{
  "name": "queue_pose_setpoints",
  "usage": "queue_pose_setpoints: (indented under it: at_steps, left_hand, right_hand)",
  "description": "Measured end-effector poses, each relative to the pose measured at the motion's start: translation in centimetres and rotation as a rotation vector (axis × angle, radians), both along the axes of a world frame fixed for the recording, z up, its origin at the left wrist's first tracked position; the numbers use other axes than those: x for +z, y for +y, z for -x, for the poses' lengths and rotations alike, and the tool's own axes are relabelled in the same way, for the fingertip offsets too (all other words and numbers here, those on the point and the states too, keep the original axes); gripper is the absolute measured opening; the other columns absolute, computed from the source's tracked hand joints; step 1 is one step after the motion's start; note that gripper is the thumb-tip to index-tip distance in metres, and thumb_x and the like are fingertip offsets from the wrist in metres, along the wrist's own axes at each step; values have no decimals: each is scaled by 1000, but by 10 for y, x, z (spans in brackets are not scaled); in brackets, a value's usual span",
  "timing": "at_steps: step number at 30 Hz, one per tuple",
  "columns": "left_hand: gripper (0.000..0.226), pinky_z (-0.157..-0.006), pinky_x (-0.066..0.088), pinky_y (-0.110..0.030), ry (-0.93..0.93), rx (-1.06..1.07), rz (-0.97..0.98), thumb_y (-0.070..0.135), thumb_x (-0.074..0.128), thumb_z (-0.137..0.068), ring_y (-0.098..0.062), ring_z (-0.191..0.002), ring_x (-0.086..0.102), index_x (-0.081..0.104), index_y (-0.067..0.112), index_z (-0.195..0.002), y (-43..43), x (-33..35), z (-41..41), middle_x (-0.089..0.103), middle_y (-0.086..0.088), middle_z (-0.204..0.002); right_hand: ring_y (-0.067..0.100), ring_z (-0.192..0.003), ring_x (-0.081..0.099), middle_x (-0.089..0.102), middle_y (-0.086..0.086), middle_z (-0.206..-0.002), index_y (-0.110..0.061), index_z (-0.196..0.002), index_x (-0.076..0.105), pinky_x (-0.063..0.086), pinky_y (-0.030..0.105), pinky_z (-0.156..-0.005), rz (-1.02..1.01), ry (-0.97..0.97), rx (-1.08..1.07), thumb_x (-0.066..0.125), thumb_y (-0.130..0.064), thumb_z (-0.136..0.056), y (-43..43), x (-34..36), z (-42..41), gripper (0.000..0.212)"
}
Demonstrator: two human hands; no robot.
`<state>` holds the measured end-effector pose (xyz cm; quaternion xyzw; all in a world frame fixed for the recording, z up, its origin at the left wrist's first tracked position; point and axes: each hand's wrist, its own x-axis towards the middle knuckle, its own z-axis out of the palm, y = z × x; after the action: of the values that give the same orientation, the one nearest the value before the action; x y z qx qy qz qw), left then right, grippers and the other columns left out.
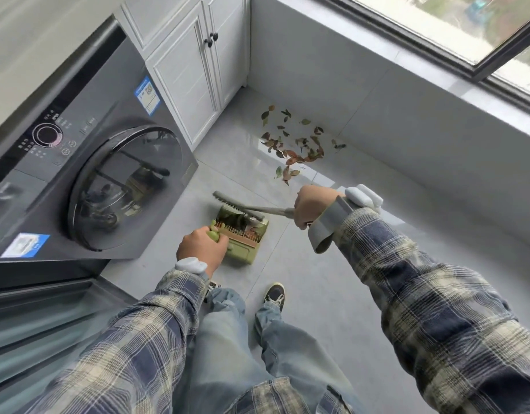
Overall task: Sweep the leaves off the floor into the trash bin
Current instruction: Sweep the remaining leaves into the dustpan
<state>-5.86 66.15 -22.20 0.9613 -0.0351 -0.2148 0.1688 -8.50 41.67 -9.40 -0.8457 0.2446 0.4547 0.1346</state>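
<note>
Several dry brown and green leaves (296,144) lie scattered on the grey tiled floor near the far wall. A green dustpan (245,243) stands on the floor in front of me, with a few leaves inside it. My left hand (202,249) grips the dustpan's green handle. My right hand (314,209) grips the grey handle of a broom (236,204), whose head lies over the dustpan's mouth. No trash bin is in view.
A dark grey washing machine (87,162) stands close on the left. White cabinet doors (192,73) fill the far left corner. A low grey wall (407,121) under a window runs along the right. My feet (274,295) stand just behind the dustpan.
</note>
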Motion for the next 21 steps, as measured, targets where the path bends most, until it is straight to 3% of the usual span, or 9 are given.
queue_pose_setpoints:
  at_steps: [5,8,11,14,17,21]
  left_hand:
    - [30,-56,36,-26,14,-12,-10,47,57,-81,-30,-60,51,56,23,-64,0,1,-2,46,4,-54]
    - [26,-55,34,-25,24,-13,-9,46,57,-79,-29,-60,50,56,24,-64,-2,1,-3,44,8,-53]
    - [28,-51,30,-25,25,0,-4,44,57,-76,-27,-56,48,51,23,-59,-2,-1,-4,43,9,-51]
    - [25,-55,33,-25,28,1,-7,43,59,-75,-26,-57,46,51,25,-60,-2,0,-5,41,10,-51]
    - [21,-58,35,-26,31,-3,-14,43,60,-75,-27,-59,46,54,26,-63,-3,2,-4,41,10,-52]
    - [28,-58,34,-26,18,-11,-10,42,57,-81,-25,-56,46,57,19,-66,-3,4,2,45,6,-54]
  right_hand:
    - [16,-58,46,50,3,-70,-5,-105,68,35,23,-47,17,-115,-82,59,-5,-87,5,-10,2,20]
    - [17,-61,46,47,3,-70,-2,-118,66,39,27,-58,24,-142,-131,57,-5,-91,13,-31,5,28]
    - [21,-75,54,50,4,-73,-5,-106,63,43,27,-69,17,-106,-190,55,-5,-92,26,-56,17,16]
    - [23,-80,56,52,4,-75,-7,-93,55,44,29,-69,3,-55,-226,57,-7,-90,36,-69,33,4]
    - [20,-71,56,53,2,-70,-8,-92,60,44,28,-61,-22,-10,-193,61,-6,-86,33,-58,37,7]
    - [19,-67,58,65,4,-82,-7,-97,70,44,25,-53,-36,23,-144,66,-10,-81,13,-23,29,18]
